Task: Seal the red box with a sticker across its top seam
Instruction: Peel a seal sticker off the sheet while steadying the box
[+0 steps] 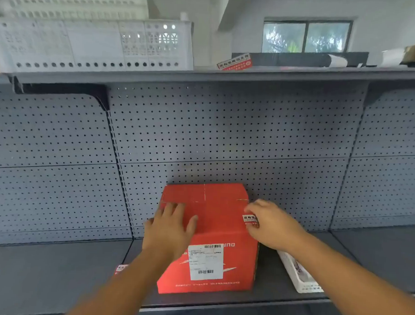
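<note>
Red corrugated cardboard box sits on the grey metal shelf. At its three o'clock edge, the right hand pinches a small red-and-white printed sticker. The left hand, at nine o'clock, lies open and flat on top. The sticker seems well off the seam; pressed there, it would likely seal nothing.

We see a grey metal shelf backed by perforated panels. On it stands the red box, shipping label facing us. Just right of the box lies a white plastic basket, partly hidden by a forearm. A small red-and-white sticker lies on the shelf left of the box. On the upper shelf we see white perforated baskets and another sticker.
</note>
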`<control>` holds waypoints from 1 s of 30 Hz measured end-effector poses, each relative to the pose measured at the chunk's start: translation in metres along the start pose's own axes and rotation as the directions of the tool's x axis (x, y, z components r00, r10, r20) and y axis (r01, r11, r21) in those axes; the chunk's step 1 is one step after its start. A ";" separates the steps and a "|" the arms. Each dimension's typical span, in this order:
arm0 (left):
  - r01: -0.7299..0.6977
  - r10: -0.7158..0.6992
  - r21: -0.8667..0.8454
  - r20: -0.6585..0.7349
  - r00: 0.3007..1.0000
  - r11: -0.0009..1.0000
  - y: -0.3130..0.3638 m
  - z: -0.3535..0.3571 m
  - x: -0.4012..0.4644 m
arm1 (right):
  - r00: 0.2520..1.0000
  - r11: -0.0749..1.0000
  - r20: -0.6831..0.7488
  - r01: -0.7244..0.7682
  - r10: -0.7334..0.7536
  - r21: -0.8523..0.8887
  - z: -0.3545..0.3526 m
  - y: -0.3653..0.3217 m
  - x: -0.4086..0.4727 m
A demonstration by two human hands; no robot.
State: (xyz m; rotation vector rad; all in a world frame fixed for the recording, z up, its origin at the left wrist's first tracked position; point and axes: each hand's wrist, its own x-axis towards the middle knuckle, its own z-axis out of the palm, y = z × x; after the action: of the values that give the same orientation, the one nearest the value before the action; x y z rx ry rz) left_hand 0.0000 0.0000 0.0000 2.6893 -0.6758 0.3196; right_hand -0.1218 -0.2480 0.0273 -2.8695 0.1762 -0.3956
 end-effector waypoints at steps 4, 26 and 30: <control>-0.079 0.078 0.030 0.013 0.997 0.996 -0.011 0.023 0.014 | 0.997 0.999 0.075 -0.029 0.032 -0.034 0.014 0.004 0.011; -0.203 0.207 0.065 -0.068 0.976 0.977 -0.024 0.051 0.028 | 0.996 0.996 0.089 -0.017 0.010 0.085 0.018 0.025 0.023; -0.189 0.195 0.072 -0.085 0.977 0.979 -0.024 0.052 0.027 | 0.997 0.997 0.070 0.005 -0.010 0.074 0.019 0.026 0.022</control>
State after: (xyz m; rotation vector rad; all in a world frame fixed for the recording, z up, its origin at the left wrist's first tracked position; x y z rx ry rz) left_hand 0.0420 -0.0114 -0.0460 2.6541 -0.9139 0.5185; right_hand -0.0980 -0.2724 0.0080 -2.8069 0.1347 -0.2954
